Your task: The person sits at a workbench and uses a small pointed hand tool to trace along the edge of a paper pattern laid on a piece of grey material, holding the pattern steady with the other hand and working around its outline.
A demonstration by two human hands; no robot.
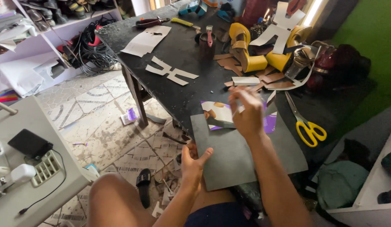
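A grey sheet [242,147] lies over the near edge of the dark worktable [178,54]. My left hand [193,162] grips the sheet's near left edge, thumb on top. My right hand [246,111] hovers over the sheet's far edge with the fingers pinched on a thin pale stick-like thing; what it is I cannot tell. Under the sheet's far edge lies a glossy printed page [220,113] with purple on it.
Yellow-handled scissors [307,126] lie right of the sheet. Yellow shoe soles [246,50], brown leather scraps [269,80] and white paper patterns [170,71] cover the table. A grey side table [31,168] with a black device stands at left. A black sandal [143,183] lies on the tiled floor.
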